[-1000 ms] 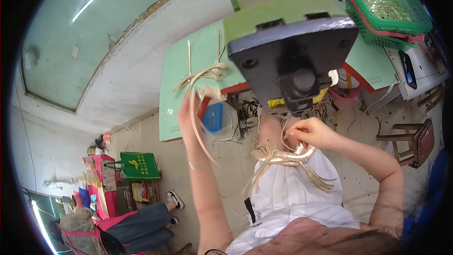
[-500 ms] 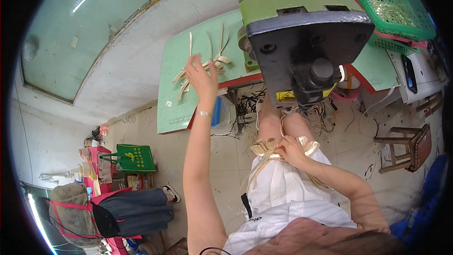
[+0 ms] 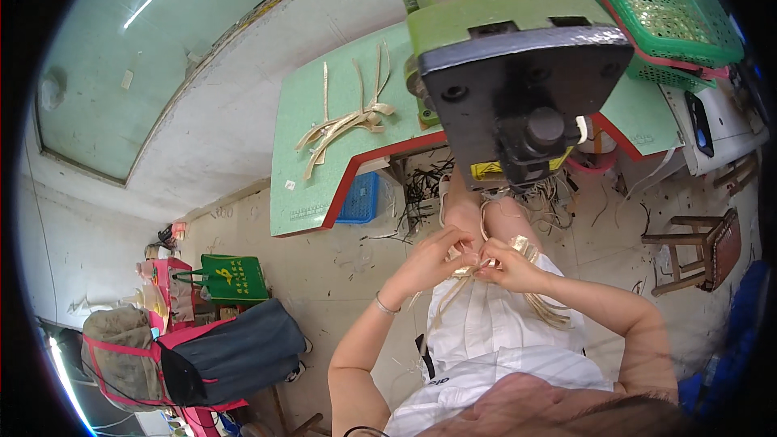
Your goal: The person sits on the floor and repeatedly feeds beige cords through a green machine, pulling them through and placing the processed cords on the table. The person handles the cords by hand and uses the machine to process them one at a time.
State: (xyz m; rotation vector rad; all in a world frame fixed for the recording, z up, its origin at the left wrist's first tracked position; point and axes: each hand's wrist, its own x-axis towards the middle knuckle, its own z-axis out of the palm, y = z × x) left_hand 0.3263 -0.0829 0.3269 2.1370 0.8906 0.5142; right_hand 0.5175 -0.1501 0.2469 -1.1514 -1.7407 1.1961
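Note:
Over my lap both hands meet at a bundle of gold straps (image 3: 528,248). My left hand (image 3: 433,263) is closed, its fingertips pinching at a gold strap beside the other hand. The fingers of my right hand (image 3: 510,267) are also pinched together at the bundle; the exact point they grip is partly hidden. Long thin strap ends (image 3: 547,312) trail down over the white clothing on my lap. A loose pile of similar gold straps (image 3: 344,131) lies on the green tabletop (image 3: 299,186) at the far left.
A green and black machine (image 3: 518,57) overhangs my knees. Green baskets (image 3: 672,8) and a phone (image 3: 699,124) sit at the right, above a wooden stool (image 3: 698,252). Below the table is a blue basket (image 3: 358,198); scraps litter the floor. A person (image 3: 243,352) is at lower left.
My left hand has come back from the strap pile on the table to my lap, where it joins my right hand. The pile remains on the table.

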